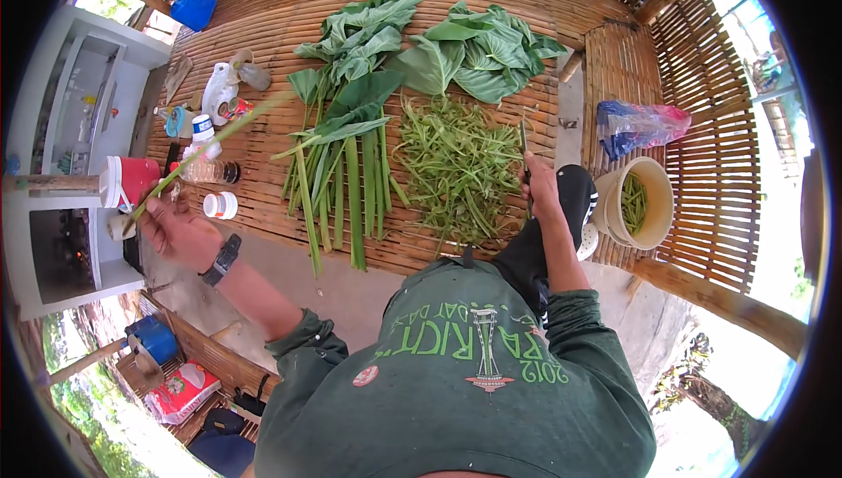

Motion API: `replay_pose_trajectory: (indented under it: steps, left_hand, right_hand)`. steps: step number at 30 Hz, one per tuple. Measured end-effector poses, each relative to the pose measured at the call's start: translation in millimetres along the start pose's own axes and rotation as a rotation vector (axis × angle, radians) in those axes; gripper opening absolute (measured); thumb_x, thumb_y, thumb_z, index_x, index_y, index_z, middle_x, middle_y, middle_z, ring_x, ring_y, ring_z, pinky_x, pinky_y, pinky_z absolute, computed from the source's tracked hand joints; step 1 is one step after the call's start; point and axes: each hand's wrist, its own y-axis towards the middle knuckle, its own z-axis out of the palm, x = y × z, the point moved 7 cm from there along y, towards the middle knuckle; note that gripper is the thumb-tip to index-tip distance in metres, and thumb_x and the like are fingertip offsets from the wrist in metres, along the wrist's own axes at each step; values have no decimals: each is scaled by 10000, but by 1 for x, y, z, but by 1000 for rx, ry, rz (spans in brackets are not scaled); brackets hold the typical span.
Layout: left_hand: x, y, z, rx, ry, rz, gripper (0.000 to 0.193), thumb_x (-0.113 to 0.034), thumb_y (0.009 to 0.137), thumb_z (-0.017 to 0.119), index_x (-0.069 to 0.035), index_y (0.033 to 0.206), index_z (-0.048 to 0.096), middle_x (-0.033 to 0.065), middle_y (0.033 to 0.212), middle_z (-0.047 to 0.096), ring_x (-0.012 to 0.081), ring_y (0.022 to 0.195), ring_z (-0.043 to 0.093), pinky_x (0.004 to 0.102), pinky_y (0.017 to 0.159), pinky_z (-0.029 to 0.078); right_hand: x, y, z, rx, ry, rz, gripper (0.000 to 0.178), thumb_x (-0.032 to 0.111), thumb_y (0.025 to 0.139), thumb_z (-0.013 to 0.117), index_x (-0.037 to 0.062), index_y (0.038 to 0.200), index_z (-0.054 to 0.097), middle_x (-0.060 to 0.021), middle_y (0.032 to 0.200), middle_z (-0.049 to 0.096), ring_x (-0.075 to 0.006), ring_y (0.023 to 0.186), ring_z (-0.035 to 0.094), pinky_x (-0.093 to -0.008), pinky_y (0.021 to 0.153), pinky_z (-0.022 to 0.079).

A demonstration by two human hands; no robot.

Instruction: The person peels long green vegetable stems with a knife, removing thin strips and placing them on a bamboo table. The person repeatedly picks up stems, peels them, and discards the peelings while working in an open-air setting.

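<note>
My left hand (187, 234), with a dark watch at its wrist, is raised on the left and pinches a long, thin green leaf stalk (224, 134) near its lower end. The stalk slants up to the right. In my right hand (543, 187) is a knife (524, 138), its blade pointing away from me at the right edge of a heap of green peelings (456, 167). Between my hands lie several thick leaf stalks (353, 193), side by side. Behind them are two piles of large, taro-like leaves, one at the left (358, 39) and one at the right (491, 53).
A cream bucket (664, 206) with cut green pieces (633, 202) stands on the right, near a blue and pink plastic bag (640, 125). Bottles (210, 171), a white-lidded jar (220, 205) and a red pail (136, 178) crowd the left of the bamboo platform (263, 74).
</note>
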Motion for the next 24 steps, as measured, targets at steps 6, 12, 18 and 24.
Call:
replay_pose_trajectory:
  steps: [6, 12, 18, 24]
  left_hand:
    - [-19, 20, -18, -99, 258, 74, 256, -231, 1055, 696, 14, 1128, 710, 149, 1063, 782, 197, 822, 737, 292, 705, 588]
    - [14, -124, 104, 400, 330, 38, 208, 16, 961, 731, -32, 1161, 760, 101, 1113, 774, 156, 880, 724, 268, 682, 580]
    - [-8, -204, 164, 684, 315, 223, 298, 131, 893, 721, -11, 1150, 771, 134, 1142, 769, 258, 1016, 756, 344, 839, 611]
    - [-20, -224, 178, 765, 285, 256, 316, 107, 878, 734, -29, 1161, 774, 118, 1153, 764, 278, 1038, 755, 360, 876, 612]
  right_hand:
    - [-17, 12, -9, -111, -549, -234, 458, 380, 1085, 548, 32, 1350, 682, -102, 757, 648, -186, 622, 597, -387, 607, 519]
    - [31, -51, 62, 16, -857, -449, 561, 374, 1111, 561, 78, 1584, 500, -58, 728, 635, -151, 659, 587, -336, 663, 501]
    - [103, -162, 133, 302, -581, -520, 565, 326, 1083, 608, 119, 1593, 483, -164, 819, 680, -216, 679, 617, -389, 692, 526]
    - [143, -229, 172, 545, -568, -822, 583, 299, 1088, 598, 38, 1591, 459, -102, 792, 621, -210, 651, 570, -346, 666, 489]
